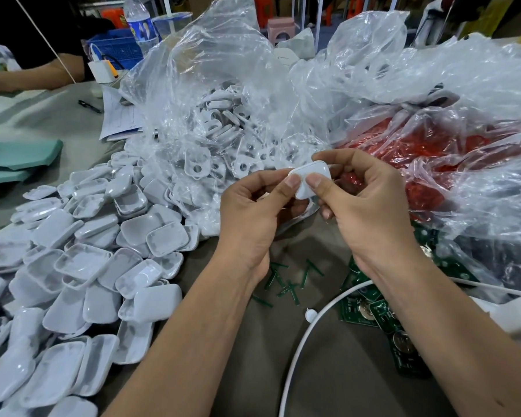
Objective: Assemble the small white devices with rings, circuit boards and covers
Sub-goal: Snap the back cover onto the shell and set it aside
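Both hands hold one small white device [309, 179] above the table's middle. My left hand [254, 212] pinches its left edge with the thumb on top. My right hand [363, 206] grips its right side, thumb pressed on the cover. A heap of white covers [82, 266] spreads over the table's left. White bases with round holes [199, 167] spill from a clear bag [211, 85] behind the hands. Green circuit boards [379, 314] with coin cells lie under my right forearm. A red-filled bag [418, 164] lies at the right; I cannot tell its contents.
A white cable [307, 335] curves across the grey table [337, 371] near small green strips [286, 281]. Another person's arm [27, 76] rests at the far left, by papers [118, 115], a pen, a water bottle [139, 22] and a blue crate. Teal foam sheets [15, 158] lie left.
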Demonstrator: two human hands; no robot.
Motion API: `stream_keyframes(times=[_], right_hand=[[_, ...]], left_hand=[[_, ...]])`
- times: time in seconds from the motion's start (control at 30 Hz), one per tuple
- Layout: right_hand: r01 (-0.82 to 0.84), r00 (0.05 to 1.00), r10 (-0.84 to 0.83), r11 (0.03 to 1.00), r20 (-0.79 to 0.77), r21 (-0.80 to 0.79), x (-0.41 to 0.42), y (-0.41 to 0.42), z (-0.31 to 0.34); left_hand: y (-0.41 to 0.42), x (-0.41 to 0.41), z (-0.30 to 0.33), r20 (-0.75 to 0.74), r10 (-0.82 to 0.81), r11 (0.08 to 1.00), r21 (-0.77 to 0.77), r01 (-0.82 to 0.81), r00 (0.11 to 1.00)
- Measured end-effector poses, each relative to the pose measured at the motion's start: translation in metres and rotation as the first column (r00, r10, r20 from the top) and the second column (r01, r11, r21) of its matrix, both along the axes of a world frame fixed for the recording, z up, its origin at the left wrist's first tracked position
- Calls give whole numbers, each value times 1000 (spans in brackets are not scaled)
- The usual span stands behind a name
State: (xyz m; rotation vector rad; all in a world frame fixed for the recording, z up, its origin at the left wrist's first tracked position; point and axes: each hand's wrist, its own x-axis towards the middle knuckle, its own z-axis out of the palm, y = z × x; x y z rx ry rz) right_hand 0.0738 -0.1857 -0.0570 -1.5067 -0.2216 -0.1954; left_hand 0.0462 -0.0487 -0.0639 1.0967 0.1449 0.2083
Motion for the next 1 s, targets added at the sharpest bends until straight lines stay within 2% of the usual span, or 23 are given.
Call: stream_keyframes(times=[0.13, 0.3, 0.43, 0.57, 0.73, 1.0], right_hand=[[20, 999, -20, 1000, 30, 7, 0, 0, 0], [59, 998, -59, 998, 3, 19, 4, 0, -3], [27, 1000, -27, 1000, -3, -8, 5, -1, -5], [9, 1000, -10, 992, -4, -124, 5, -3, -6], [22, 999, -27, 991, -32, -132, 6, -3, -6], [-35, 989, 31, 999, -143, -25, 4, -3, -2]], left_hand=[[-1, 0, 0, 38, 14, 998, 56, -16, 999], [-3, -4, 2, 86, -71, 970, 240, 48, 994], [1, -5, 6, 72, -73, 961, 271, 51, 995], [2, -5, 9, 22, -58, 970, 238, 51, 998], [1, -5, 11, -45, -74, 986, 144, 80, 996], [1, -6, 13, -111, -123, 988, 77, 132, 986]])
